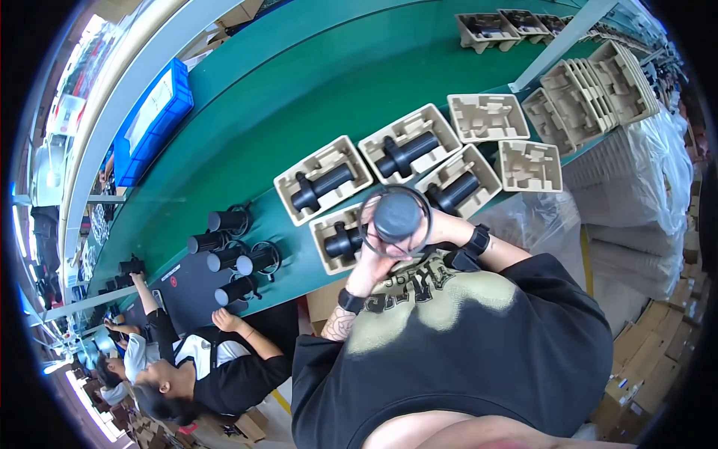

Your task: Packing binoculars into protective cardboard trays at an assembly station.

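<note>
My two hands hold a black cylindrical device (396, 215) in front of my chest, its round end facing up and a thin dark loop around it. My left hand (377, 263) wraps its near left side. At its right side is my right hand (441, 226), fingers curled and partly hidden behind the device. Just beyond my hands, several moulded tan trays (338, 200) each hold a similar black device (407, 155) lying on its side. One such tray (320, 224) sits right beside my left hand, partly covered. Another, holding a device (454, 193), lies beyond my right hand.
Several looped black cylinders (256, 260) stand to the left, near a co-worker's hand (226, 320) and a dark mat (187, 288). Two trays without devices (488, 120) lie to the right, before stacked trays (576, 97). A blue bin (153, 123) stands far left; a metal post (561, 46) rises at far right.
</note>
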A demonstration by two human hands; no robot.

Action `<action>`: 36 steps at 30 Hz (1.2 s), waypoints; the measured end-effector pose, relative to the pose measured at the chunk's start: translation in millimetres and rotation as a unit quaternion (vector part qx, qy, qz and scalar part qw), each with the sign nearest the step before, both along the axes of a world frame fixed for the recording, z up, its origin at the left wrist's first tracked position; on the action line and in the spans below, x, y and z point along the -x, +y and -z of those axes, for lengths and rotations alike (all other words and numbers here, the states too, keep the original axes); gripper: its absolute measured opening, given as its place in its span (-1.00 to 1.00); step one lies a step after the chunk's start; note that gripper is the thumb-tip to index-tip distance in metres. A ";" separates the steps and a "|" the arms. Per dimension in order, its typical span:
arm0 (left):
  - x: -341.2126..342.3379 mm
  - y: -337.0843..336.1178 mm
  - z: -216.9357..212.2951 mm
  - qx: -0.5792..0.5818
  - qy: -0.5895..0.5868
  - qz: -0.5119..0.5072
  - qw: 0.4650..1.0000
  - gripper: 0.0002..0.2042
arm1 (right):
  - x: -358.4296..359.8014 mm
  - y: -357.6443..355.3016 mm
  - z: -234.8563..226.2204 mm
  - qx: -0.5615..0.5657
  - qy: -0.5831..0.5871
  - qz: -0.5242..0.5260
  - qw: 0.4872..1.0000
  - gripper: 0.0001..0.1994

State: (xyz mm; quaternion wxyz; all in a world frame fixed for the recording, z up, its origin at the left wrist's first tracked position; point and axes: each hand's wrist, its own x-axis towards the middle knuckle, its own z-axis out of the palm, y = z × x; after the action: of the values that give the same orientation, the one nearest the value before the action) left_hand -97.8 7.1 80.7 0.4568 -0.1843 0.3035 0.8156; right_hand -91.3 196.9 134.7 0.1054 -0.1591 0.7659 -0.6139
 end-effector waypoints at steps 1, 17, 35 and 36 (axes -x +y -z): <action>3.6 4.1 3.5 0.074 0.048 0.090 0.992 -0.59 | -3.2 8.7 0.3 0.044 -0.075 -0.004 0.996 -0.22; 40.3 -201.8 47.2 0.910 0.253 -0.063 0.321 -0.53 | 91.5 315.4 54.1 -0.461 0.090 0.075 0.880 -0.48; -24.5 210.7 13.5 0.120 0.165 0.176 0.963 -0.61 | -61.1 194.8 4.4 0.113 -0.132 -0.008 0.985 -0.27; -24.6 221.0 15.5 0.149 0.229 0.265 0.925 -0.61 | -66.4 211.2 0.8 0.091 -0.145 0.022 0.985 -0.26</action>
State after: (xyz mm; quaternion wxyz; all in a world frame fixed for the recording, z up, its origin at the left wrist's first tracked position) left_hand -73.2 228.1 65.2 0.5415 0.0282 0.5558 0.6301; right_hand -24.8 408.2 133.9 0.1871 -0.0609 0.6869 -0.6996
